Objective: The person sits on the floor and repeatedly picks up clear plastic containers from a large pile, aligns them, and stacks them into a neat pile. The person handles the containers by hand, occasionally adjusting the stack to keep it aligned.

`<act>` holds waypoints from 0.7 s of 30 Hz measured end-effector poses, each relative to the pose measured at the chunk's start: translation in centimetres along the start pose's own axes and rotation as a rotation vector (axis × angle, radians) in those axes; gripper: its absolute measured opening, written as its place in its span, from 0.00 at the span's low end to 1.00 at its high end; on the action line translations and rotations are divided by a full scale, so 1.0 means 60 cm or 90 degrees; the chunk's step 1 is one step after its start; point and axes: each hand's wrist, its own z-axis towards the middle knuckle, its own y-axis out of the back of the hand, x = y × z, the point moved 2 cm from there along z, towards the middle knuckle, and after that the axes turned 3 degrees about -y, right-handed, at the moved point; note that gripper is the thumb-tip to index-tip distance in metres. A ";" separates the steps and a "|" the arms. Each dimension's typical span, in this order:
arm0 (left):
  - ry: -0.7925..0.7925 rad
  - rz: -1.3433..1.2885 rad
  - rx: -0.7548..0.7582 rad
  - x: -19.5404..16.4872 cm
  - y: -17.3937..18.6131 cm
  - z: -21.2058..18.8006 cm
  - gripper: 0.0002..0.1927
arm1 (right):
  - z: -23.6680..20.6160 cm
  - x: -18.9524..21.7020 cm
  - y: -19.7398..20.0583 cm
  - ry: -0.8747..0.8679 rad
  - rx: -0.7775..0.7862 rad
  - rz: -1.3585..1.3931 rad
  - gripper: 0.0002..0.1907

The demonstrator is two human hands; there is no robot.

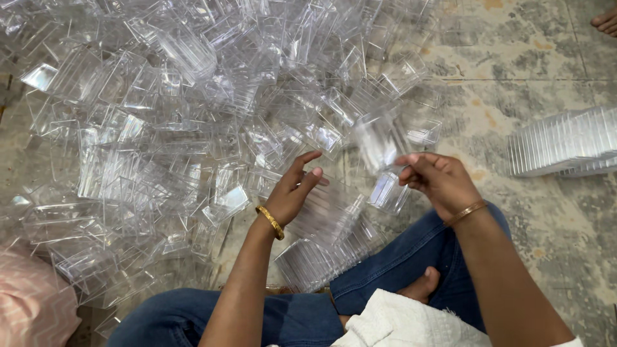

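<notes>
Head: clear box (379, 144) above right hand (443, 183).

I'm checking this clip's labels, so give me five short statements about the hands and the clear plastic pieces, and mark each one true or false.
1. The right hand holds a clear plastic piece raised above the floor. True; the piece looks blurred.
2. The left hand rests on a nested stack of clear pieces lying across the lap. True.
3. Both wrists are bare. False: each wears a gold bangle.
4. The loose pile of clear pieces sits on a wooden table. False: it is spread over the mottled floor.
5. A second stack of clear pieces lies on the floor on the person's right. True.
</notes>
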 end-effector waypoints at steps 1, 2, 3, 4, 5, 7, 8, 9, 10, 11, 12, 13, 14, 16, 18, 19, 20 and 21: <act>-0.014 0.000 0.020 -0.006 0.001 -0.002 0.34 | -0.006 0.002 -0.010 -0.002 0.006 -0.016 0.17; -0.011 0.012 0.025 -0.011 0.003 -0.002 0.34 | -0.014 0.002 -0.019 -0.004 0.012 -0.032 0.17; -0.009 0.023 0.029 -0.014 0.004 -0.003 0.35 | -0.021 0.003 -0.025 -0.006 0.017 -0.048 0.17; -0.007 0.034 0.034 -0.017 0.005 -0.003 0.35 | -0.028 0.004 -0.029 -0.001 0.020 -0.067 0.17; -0.006 0.030 0.039 -0.019 0.005 -0.003 0.35 | -0.035 0.004 -0.031 0.004 0.024 -0.085 0.17; -0.003 0.022 0.048 -0.020 0.001 -0.002 0.35 | -0.046 0.004 -0.032 0.010 0.031 -0.103 0.17; 0.003 0.025 0.051 -0.020 0.000 -0.001 0.35 | -0.050 0.003 -0.032 0.010 0.035 -0.102 0.17; 0.009 0.029 0.053 -0.020 -0.002 -0.001 0.36 | -0.054 0.002 -0.032 0.012 0.039 -0.100 0.17; 0.015 0.033 0.056 -0.019 -0.004 0.000 0.36 | -0.056 0.000 -0.034 -0.002 0.059 -0.119 0.17; 0.012 0.047 0.067 -0.020 -0.007 0.001 0.36 | -0.059 -0.003 -0.038 -0.017 0.080 -0.137 0.17; 0.010 0.062 0.078 -0.020 -0.009 0.002 0.37 | -0.063 -0.007 -0.043 -0.032 0.100 -0.155 0.17; 0.008 0.077 0.090 -0.019 -0.011 0.000 0.37 | -0.069 -0.013 -0.050 -0.046 0.147 -0.189 0.18; -0.020 0.090 0.108 -0.019 -0.012 -0.003 0.35 | -0.076 -0.020 -0.059 -0.060 0.194 -0.222 0.19; -0.076 0.116 0.146 -0.019 -0.015 -0.011 0.33 | -0.089 -0.031 -0.073 -0.078 0.239 -0.239 0.20; -0.019 0.119 0.139 -0.014 -0.014 -0.013 0.33 | -0.096 -0.039 -0.080 -0.086 0.239 -0.210 0.21; 0.009 0.122 0.135 -0.011 -0.013 -0.013 0.33 | -0.092 -0.038 -0.078 -0.082 0.213 -0.193 0.22; -0.014 0.109 0.115 -0.012 -0.012 -0.012 0.32 | -0.084 -0.034 -0.071 -0.079 0.188 -0.178 0.22; -0.036 0.097 0.094 -0.013 -0.009 -0.010 0.31 | -0.072 -0.029 -0.063 -0.076 0.165 -0.162 0.23</act>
